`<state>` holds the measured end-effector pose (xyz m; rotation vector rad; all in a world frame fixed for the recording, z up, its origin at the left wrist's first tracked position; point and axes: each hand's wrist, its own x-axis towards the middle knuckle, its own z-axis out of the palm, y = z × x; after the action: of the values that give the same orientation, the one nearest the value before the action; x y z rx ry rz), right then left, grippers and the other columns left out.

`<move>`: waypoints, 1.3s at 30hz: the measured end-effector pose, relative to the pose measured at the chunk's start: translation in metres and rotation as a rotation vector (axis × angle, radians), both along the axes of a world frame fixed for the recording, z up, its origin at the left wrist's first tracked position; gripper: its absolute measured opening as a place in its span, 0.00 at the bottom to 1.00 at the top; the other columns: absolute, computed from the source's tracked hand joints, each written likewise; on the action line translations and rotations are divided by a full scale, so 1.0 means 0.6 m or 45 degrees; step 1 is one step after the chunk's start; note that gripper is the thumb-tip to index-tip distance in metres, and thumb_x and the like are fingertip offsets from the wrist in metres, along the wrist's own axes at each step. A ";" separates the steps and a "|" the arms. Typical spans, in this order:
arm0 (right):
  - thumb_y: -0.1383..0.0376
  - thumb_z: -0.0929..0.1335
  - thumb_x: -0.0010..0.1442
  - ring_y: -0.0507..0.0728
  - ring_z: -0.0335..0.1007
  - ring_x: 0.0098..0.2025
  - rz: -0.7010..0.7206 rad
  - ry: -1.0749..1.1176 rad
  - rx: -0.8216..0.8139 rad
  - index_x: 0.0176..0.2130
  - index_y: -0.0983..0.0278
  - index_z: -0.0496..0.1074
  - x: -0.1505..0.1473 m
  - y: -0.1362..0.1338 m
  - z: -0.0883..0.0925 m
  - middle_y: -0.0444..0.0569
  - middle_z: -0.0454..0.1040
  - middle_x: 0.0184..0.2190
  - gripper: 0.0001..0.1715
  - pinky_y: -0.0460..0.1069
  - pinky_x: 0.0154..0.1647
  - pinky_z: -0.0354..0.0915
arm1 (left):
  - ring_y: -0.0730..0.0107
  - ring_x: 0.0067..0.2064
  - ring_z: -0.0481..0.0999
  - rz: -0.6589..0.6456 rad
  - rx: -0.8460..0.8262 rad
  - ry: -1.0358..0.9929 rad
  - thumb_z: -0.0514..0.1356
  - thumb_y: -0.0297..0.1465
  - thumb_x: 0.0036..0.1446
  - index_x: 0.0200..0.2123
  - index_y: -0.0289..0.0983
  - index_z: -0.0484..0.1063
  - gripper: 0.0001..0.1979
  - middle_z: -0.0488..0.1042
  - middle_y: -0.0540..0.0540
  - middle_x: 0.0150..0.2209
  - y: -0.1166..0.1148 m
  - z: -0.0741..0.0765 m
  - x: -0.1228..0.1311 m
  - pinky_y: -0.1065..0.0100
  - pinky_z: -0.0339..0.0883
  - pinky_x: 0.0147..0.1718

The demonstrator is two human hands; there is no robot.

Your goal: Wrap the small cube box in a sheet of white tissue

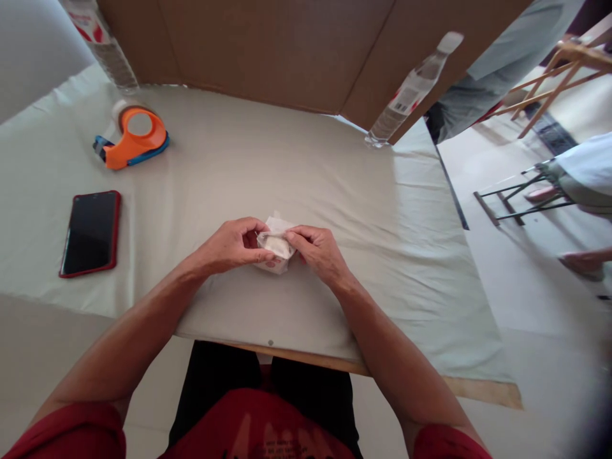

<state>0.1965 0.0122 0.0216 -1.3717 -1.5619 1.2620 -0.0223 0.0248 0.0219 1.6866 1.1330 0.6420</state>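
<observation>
Near the front of the cloth-covered table, a small white paper bag (280,262) with reddish print sits between my two hands. Its top is spread, and something pale shows inside that I cannot make out. My left hand (234,245) has its thumb and fingers curled on the bag's left side, gripping the edge. On the right, my right hand (318,252) pinches the upper rim between thumb and bent fingers. Part of the bag's right side is hidden by that hand.
At the left lie a black phone (90,233) in a red case and an orange tape dispenser (138,137). Clear bottles stand back left (112,57) and back right (406,95), by a cardboard panel (258,51). Beyond the table's right edge are a folding stool (521,191) and seated people.
</observation>
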 end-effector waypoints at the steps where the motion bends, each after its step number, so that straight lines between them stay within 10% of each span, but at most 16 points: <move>1: 0.55 0.68 0.59 0.51 0.62 0.25 -0.003 0.000 0.003 0.33 0.63 0.79 -0.001 0.000 -0.001 0.43 0.71 0.24 0.16 0.47 0.26 0.59 | 0.69 0.32 0.72 -0.009 0.027 0.004 0.71 0.43 0.45 0.41 0.37 0.76 0.22 0.76 0.49 0.31 -0.001 0.000 0.001 0.68 0.67 0.33; 8: 0.57 0.66 0.60 0.52 0.65 0.30 0.160 -0.079 0.092 0.28 0.64 0.76 -0.010 0.007 0.002 0.45 0.72 0.27 0.16 0.48 0.33 0.61 | 0.68 0.37 0.76 -0.103 0.037 -0.103 0.71 0.39 0.46 0.40 0.37 0.75 0.19 0.79 0.41 0.48 -0.008 -0.003 0.004 0.65 0.70 0.37; 14: 0.62 0.65 0.60 0.51 0.62 0.25 0.119 -0.166 0.048 0.43 0.64 0.75 -0.010 0.012 0.011 0.40 0.70 0.22 0.14 0.47 0.29 0.59 | 0.69 0.32 0.75 -0.035 -0.114 -0.157 0.73 0.41 0.46 0.38 0.36 0.75 0.20 0.78 0.47 0.33 -0.008 -0.004 0.006 0.67 0.68 0.32; 25: 0.61 0.71 0.54 0.54 0.68 0.33 0.121 -0.620 0.148 0.35 0.65 0.77 0.010 0.087 -0.005 0.48 0.78 0.31 0.10 0.50 0.36 0.61 | 0.61 0.35 0.82 -0.044 -0.371 -0.380 0.73 0.39 0.46 0.37 0.37 0.70 0.19 0.82 0.45 0.32 -0.003 -0.007 0.013 0.63 0.73 0.36; 39: 0.55 0.69 0.51 0.50 0.56 0.26 0.195 0.045 -0.092 0.29 0.63 0.73 -0.008 0.056 0.006 0.40 0.66 0.22 0.13 0.48 0.30 0.53 | 0.67 0.34 0.75 0.032 -0.045 -0.129 0.70 0.44 0.49 0.35 0.37 0.75 0.18 0.77 0.47 0.32 0.006 -0.015 0.007 0.67 0.69 0.33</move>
<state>0.1914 0.0458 0.0250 -1.2868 -1.6367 1.4397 -0.0178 0.0284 0.0128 1.5939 1.0885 0.7113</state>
